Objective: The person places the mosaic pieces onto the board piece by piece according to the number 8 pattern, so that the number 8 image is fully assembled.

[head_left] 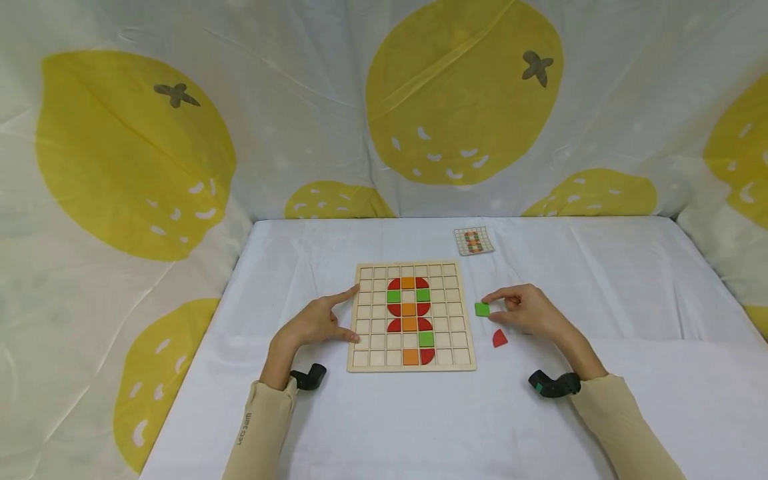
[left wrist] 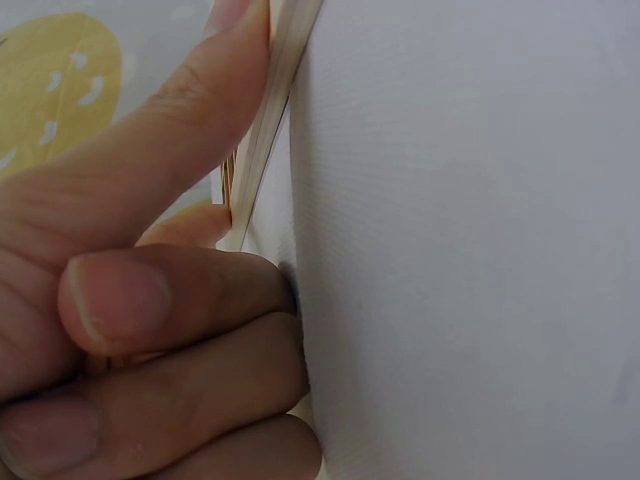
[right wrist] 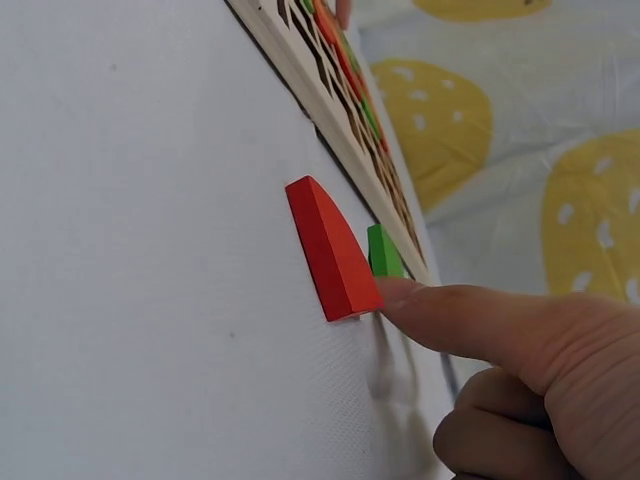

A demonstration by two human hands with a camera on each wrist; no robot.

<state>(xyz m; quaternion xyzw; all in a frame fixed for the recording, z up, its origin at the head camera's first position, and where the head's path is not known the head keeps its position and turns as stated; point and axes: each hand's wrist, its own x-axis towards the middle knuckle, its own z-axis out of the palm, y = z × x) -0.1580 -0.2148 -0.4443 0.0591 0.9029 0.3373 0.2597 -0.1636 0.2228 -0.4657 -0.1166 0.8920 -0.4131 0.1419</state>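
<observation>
A wooden grid board (head_left: 445,325) lies flat on the white cloth, with red quarter-circle, orange square and green square tiles in its middle columns. My left hand (head_left: 312,323) is at its left side, thumb and index finger spread along the edge; in the left wrist view the other fingers are curled in beside the board edge (left wrist: 283,80). Just right of the board, my right hand (head_left: 534,311) pinches a green square tile (head_left: 482,309) between thumb and index finger. A loose red quarter-circle tile (head_left: 500,339) lies below that hand, large in the right wrist view.
A small pattern card (head_left: 474,241) with a similar coloured design lies behind the board to the right. Black wrist cameras (head_left: 555,385) are strapped to both forearms. A lemon-print curtain (head_left: 300,120) hangs behind the table and to its sides.
</observation>
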